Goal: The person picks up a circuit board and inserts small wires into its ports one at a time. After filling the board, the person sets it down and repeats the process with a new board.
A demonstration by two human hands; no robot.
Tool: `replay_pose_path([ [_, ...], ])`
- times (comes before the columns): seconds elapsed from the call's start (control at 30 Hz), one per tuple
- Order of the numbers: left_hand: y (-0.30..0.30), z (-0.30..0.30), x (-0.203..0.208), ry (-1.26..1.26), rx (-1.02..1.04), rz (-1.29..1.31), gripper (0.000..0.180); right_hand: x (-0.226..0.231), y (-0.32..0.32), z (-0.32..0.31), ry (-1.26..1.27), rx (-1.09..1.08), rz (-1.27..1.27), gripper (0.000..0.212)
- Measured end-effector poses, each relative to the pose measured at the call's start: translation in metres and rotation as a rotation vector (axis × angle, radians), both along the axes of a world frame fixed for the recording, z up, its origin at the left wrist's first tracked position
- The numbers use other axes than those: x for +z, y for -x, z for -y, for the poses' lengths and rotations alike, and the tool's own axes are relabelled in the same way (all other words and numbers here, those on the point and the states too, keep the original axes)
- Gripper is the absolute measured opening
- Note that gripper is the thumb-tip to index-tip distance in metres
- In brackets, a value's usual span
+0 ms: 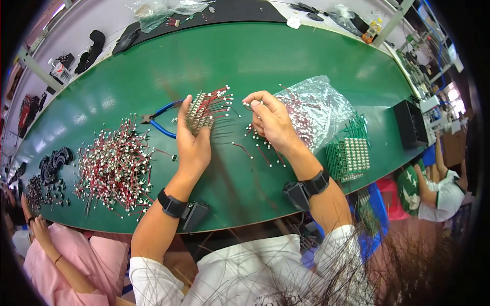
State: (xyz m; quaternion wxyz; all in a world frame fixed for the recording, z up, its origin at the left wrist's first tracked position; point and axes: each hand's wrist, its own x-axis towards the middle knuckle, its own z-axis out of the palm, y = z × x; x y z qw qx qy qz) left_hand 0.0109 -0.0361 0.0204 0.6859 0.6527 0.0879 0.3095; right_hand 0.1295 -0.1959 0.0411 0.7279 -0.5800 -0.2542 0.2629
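Left hand point(194, 140) clamped on one bundle of red-wired connectors point(206, 108) mid green table point(245, 61), right hand point(273, 122) pinched on one connector point(248, 106), one blue-handled pliers point(162, 120) beside, one clear plastic bag point(319, 107) toward right edge.

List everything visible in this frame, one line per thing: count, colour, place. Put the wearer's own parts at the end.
green table mat: one, green, covers the table.
board of wired parts: one, grey with red leads, held in the left hand.
small wired part: one, red lead, pinched in the right fingers.
pile of wired parts: one heap, red and grey, left of the left hand.
cutters: one, blue handles, behind the left hand.
clear bag: one, holds red-wired parts, right of the right hand.
green boards: a stack, green, near the table's right edge.
black box: one, far right.
black parts: a cluster, far left.
left hand: wrist band, black.
right hand: wrist band, black.
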Motion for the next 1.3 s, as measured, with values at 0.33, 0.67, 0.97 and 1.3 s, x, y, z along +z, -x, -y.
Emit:
replay_pose_path([
  [0.33,-0.002,-0.002,-0.007,0.014,-0.004,0.038,0.063,0.005,0.005,-0.001,0.077,0.046,0.078,0.019],
  [0.67,0.001,-0.004,-0.006,-0.017,-0.001,0.01,0.062,0.012,0.006,0.005,0.04,0.157,0.039,0.022],
  [0.97,-0.001,-0.003,-0.008,-0.019,0.011,0.036,0.063,0.005,0.014,-0.002,0.08,-0.058,0.408,0.009],
  [1.3,0.002,0.009,-0.007,-0.239,0.025,0.022,0.067,0.012,0.052,-0.014,0.107,-0.167,0.822,0.005],
])
